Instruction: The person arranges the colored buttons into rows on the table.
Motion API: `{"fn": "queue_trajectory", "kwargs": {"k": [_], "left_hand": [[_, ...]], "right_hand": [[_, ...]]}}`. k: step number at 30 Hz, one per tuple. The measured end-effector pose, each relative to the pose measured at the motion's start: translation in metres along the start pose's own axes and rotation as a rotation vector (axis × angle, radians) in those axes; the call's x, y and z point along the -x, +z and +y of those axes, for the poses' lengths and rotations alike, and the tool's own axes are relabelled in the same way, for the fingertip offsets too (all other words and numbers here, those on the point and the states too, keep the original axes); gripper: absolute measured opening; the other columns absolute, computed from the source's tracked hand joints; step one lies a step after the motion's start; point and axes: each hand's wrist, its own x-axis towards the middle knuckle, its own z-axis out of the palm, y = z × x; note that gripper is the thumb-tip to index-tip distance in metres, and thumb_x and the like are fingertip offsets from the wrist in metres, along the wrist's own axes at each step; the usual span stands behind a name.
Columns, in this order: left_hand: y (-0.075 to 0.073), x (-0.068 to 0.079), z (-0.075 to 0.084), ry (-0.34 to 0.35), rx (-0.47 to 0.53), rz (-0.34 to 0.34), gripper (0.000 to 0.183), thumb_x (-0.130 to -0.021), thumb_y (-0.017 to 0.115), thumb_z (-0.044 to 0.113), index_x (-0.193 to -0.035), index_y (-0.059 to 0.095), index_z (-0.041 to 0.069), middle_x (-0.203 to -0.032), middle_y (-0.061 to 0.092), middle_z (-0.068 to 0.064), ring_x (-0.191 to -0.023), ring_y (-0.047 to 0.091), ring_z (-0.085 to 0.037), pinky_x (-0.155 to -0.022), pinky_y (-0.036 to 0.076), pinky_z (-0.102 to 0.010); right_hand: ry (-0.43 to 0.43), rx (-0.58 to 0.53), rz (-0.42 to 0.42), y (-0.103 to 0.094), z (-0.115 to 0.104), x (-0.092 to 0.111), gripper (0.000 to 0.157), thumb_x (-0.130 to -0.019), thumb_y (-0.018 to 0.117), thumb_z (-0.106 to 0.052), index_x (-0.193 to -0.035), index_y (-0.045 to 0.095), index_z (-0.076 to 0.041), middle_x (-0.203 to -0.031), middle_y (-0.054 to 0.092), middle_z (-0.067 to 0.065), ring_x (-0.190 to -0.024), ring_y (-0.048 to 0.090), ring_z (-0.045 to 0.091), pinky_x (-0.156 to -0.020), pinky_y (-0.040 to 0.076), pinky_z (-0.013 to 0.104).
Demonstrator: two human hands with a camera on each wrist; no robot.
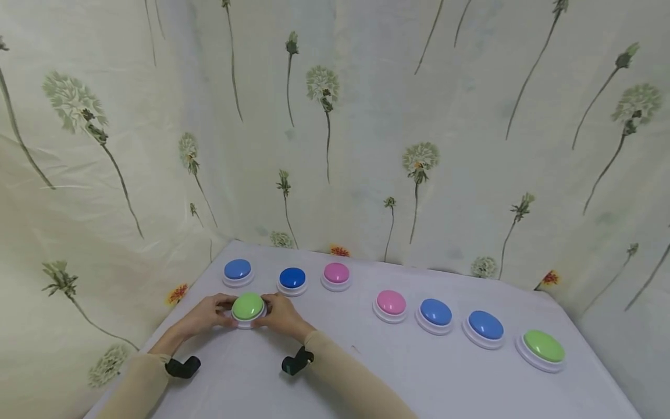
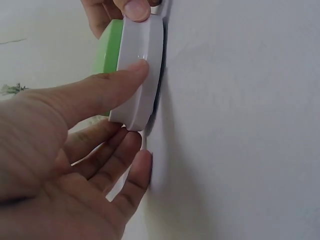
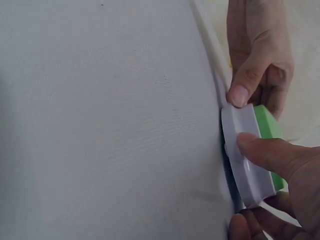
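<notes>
A green push button with a white round base (image 1: 248,306) is at the left of the white table, between the two hands. My left hand (image 1: 208,317) grips its left side, and my right hand (image 1: 282,314) grips its right side. In the left wrist view, the left thumb (image 2: 117,87) presses the base's side while fingers curl beneath its edge. From the right wrist, the right thumb (image 3: 267,155) lies on the white base (image 3: 245,150), with fingers at its lower edge. A thin dark gap shows along the base's underside; whether it touches the table I cannot tell.
Behind the hands stand a light blue button (image 1: 238,269), a dark blue button (image 1: 292,278) and a pink button (image 1: 336,273). Rightward come another pink button (image 1: 391,302), two blue buttons (image 1: 436,312) and a green button (image 1: 544,345). A flowered curtain (image 1: 361,116) borders the table (image 1: 398,372).
</notes>
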Motion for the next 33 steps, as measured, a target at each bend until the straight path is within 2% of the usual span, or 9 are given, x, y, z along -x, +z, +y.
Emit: {"fn": "queue_trajectory", "kwargs": {"k": [4, 9, 13, 19, 23, 26, 29, 33], "left_hand": [[0.004, -0.001, 0.008, 0.001, -0.016, 0.018, 0.071, -0.073, 0.084, 0.02, -0.132, 0.053, -0.004, -0.124, 0.06, -0.016, -0.118, 0.053, -0.033, -0.099, 0.045, -0.053], [0.01, -0.004, 0.023, 0.06, -0.054, 0.037, 0.068, -0.071, 0.085, 0.019, -0.129, 0.055, -0.004, -0.121, 0.062, -0.015, -0.111, 0.056, -0.03, -0.093, 0.049, -0.049], [0.015, -0.004, 0.04, 0.131, -0.076, 0.037, 0.065, -0.072, 0.084, 0.019, -0.127, 0.056, -0.005, -0.12, 0.063, -0.017, -0.11, 0.057, -0.031, -0.088, 0.053, -0.047], [0.027, -0.002, 0.07, 0.189, -0.079, 0.03, 0.062, -0.071, 0.085, 0.018, -0.124, 0.059, -0.004, -0.116, 0.065, -0.015, -0.105, 0.06, -0.03, -0.082, 0.054, -0.042], [0.039, -0.002, 0.09, 0.202, -0.084, 0.032, 0.061, -0.071, 0.085, 0.015, -0.123, 0.06, -0.002, -0.115, 0.064, -0.014, -0.105, 0.059, -0.03, -0.082, 0.055, -0.042], [0.051, -0.001, 0.105, 0.211, -0.082, 0.03, 0.061, -0.07, 0.085, 0.015, -0.123, 0.06, -0.001, -0.114, 0.062, -0.012, -0.105, 0.059, -0.03, -0.083, 0.055, -0.042], [0.066, -0.003, 0.118, 0.23, -0.075, 0.018, 0.06, -0.07, 0.086, 0.016, -0.123, 0.061, 0.003, -0.113, 0.062, -0.009, -0.104, 0.058, -0.027, -0.083, 0.055, -0.039], [0.085, -0.007, 0.132, 0.26, -0.065, -0.005, 0.059, -0.071, 0.086, 0.016, -0.123, 0.061, 0.005, -0.113, 0.061, -0.007, -0.104, 0.058, -0.025, -0.084, 0.055, -0.042]], "right_hand": [[0.001, -0.018, 0.0, -0.008, 0.002, 0.005, 0.068, -0.074, 0.083, -0.03, -0.131, 0.057, -0.005, -0.125, 0.064, 0.007, -0.105, 0.063, 0.016, -0.087, 0.054, 0.025], [-0.01, -0.018, 0.008, -0.02, 0.007, 0.013, 0.067, -0.075, 0.082, -0.034, -0.132, 0.057, -0.011, -0.126, 0.064, 0.002, -0.103, 0.061, 0.014, -0.084, 0.053, 0.024], [-0.041, -0.014, 0.027, -0.035, 0.011, 0.024, 0.065, -0.076, 0.081, -0.036, -0.132, 0.058, -0.014, -0.126, 0.064, -0.001, -0.101, 0.06, 0.012, -0.08, 0.052, 0.022], [-0.062, -0.011, 0.051, -0.058, 0.015, 0.05, 0.068, -0.077, 0.08, -0.039, -0.136, 0.055, -0.018, -0.129, 0.061, -0.001, -0.104, 0.058, 0.017, -0.077, 0.051, 0.021], [-0.081, -0.012, 0.074, -0.073, 0.019, 0.068, 0.066, -0.077, 0.079, -0.041, -0.135, 0.055, -0.021, -0.125, 0.061, -0.003, -0.105, 0.057, 0.017, -0.079, 0.05, 0.021], [-0.095, -0.008, 0.088, -0.087, 0.022, 0.084, 0.065, -0.077, 0.079, -0.041, -0.134, 0.056, -0.019, -0.126, 0.062, -0.002, -0.105, 0.058, 0.016, -0.083, 0.052, 0.026], [-0.085, -0.008, 0.11, -0.099, 0.028, 0.101, 0.066, -0.077, 0.08, -0.041, -0.133, 0.057, -0.017, -0.128, 0.062, -0.001, -0.106, 0.058, 0.017, -0.086, 0.054, 0.033], [-0.057, 0.002, 0.145, -0.111, 0.039, 0.121, 0.068, -0.075, 0.08, -0.043, -0.133, 0.056, -0.017, -0.129, 0.061, 0.0, -0.105, 0.059, 0.019, -0.084, 0.055, 0.037]]}}
